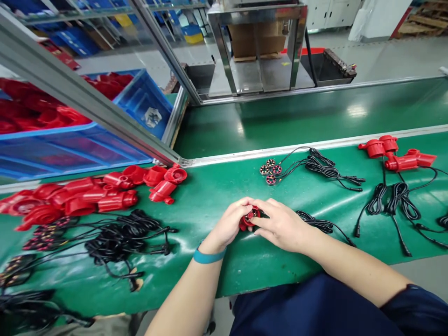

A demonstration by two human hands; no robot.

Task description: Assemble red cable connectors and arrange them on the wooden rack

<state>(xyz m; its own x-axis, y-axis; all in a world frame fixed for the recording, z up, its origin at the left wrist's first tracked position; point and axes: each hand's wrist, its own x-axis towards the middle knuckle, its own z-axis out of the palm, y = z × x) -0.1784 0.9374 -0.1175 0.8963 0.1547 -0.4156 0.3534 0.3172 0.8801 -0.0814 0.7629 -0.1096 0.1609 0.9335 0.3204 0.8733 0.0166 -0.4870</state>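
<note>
My left hand (233,221), with a teal band at the wrist, is closed around a small red plastic housing (243,224) in front of me. In the mouth of the housing sits a round board with dark and brassy parts (252,215). The fingers of my right hand (280,223) press at this board and the housing's rim, and partly cover them. A coiled black cable (317,222) lies just right of my right hand; whether it joins the board is hidden under the hand.
Red housings (84,196) and bundled black cables (122,238) lie at left. Several round boards (270,171) with cables lie ahead. Housings with cables (402,161) are at right. A blue crate (70,149) of red parts stands behind a metal post (105,102). A green conveyor (297,116) runs beyond.
</note>
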